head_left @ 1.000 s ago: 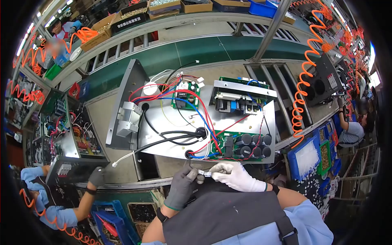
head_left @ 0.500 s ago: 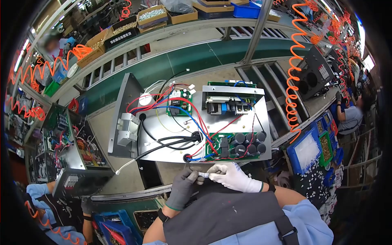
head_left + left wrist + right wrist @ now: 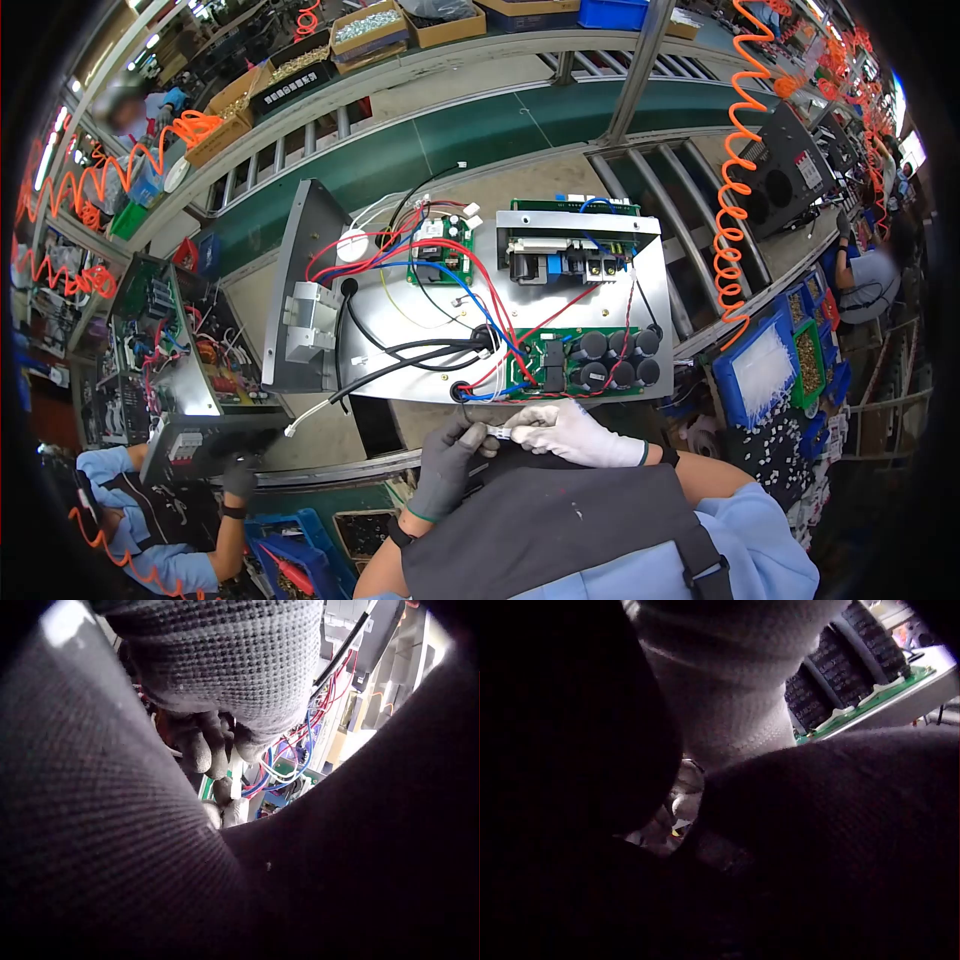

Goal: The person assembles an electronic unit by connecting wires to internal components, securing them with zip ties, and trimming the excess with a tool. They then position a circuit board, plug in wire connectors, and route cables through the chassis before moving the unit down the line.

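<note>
In the head view my left hand, in a grey glove, pinches a small white piece between thumb and fingers. My right hand, in a white glove, grips the other end of it. The exact kind of this piece cannot be told. A thin dark lead runs from the left fingertips toward the black grommet at the chassis's near edge. Just beyond the hands lies the open metal chassis with red, blue and black wires. Gloves fill most of both wrist views.
A circuit board with black capacitors sits at the chassis's near right. Black cables end in a white plug past its left side. Blue bins stand right, an orange coiled hose hangs there, and another worker is at left.
Both hands stay together on the small white piece, with only slight finger movement. The camera view has shifted a little. The worker at left has moved an arm.
</note>
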A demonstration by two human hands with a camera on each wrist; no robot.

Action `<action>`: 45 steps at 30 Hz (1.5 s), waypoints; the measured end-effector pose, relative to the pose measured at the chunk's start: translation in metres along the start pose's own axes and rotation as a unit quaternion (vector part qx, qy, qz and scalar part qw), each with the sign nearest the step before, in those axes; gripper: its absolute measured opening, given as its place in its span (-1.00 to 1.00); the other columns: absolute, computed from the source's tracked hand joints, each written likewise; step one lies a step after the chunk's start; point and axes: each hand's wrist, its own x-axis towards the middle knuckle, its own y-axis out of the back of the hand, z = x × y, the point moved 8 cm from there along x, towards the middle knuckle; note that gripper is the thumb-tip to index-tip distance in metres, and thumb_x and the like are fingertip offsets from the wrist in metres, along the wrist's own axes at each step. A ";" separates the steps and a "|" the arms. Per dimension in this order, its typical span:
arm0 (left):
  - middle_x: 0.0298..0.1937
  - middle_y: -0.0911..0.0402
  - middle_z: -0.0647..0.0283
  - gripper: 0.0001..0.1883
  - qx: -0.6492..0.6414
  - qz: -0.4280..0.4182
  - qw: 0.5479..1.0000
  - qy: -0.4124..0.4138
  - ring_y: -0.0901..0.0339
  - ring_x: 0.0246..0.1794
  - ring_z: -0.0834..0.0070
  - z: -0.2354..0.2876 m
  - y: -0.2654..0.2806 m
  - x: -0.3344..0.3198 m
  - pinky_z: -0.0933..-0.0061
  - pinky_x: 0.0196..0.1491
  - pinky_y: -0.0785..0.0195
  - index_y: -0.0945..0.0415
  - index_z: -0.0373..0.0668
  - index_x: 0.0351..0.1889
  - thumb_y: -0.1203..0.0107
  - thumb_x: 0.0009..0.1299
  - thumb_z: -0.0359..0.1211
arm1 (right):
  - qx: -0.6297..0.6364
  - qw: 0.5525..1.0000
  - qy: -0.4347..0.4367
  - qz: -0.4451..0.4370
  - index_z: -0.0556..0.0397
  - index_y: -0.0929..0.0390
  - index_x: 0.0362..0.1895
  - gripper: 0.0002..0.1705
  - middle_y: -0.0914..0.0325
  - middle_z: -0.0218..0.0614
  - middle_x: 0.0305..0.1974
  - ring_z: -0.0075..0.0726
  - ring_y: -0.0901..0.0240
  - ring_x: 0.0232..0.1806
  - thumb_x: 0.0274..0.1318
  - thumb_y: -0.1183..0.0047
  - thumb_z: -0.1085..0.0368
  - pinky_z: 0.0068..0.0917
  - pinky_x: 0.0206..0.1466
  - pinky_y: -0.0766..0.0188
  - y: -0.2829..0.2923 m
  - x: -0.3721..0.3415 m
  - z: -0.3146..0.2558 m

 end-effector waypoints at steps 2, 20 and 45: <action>-0.33 -0.58 0.22 -0.73 0.006 0.000 1.000 0.003 -0.51 -0.34 0.57 0.002 -0.001 0.000 0.55 -0.18 -0.42 -0.49 -0.34 -0.04 -0.07 0.43 -0.32 | 0.018 1.000 0.002 -0.014 0.26 -0.57 -0.07 -0.77 -0.51 -0.48 -0.40 -0.74 -0.35 -0.41 0.21 -0.09 0.41 -0.74 -0.37 -0.29 -0.002 0.002 0.001; -0.33 -0.61 0.24 -0.72 -0.042 -0.034 0.999 -0.009 -0.53 -0.35 0.60 0.002 0.008 0.009 0.58 -0.19 -0.42 -0.49 -0.30 -0.06 -0.04 0.46 -0.26 | 0.038 0.998 0.032 0.041 0.11 -0.56 -0.28 -0.83 -0.50 -0.52 -0.42 -0.69 -0.41 -0.42 0.25 -0.08 0.26 -0.72 -0.35 -0.30 -0.009 0.010 0.002; -0.29 -0.59 0.24 -0.78 0.016 -0.050 0.999 0.006 -0.54 -0.33 0.62 -0.006 -0.002 0.009 0.58 -0.19 -0.44 -0.47 -0.28 -0.06 -0.05 0.45 -0.33 | -0.106 0.993 0.001 0.044 0.14 -0.54 -0.33 -0.79 -0.45 -0.53 -0.47 -0.74 -0.29 -0.52 0.21 -0.14 0.23 -0.70 -0.49 -0.23 0.002 0.001 -0.009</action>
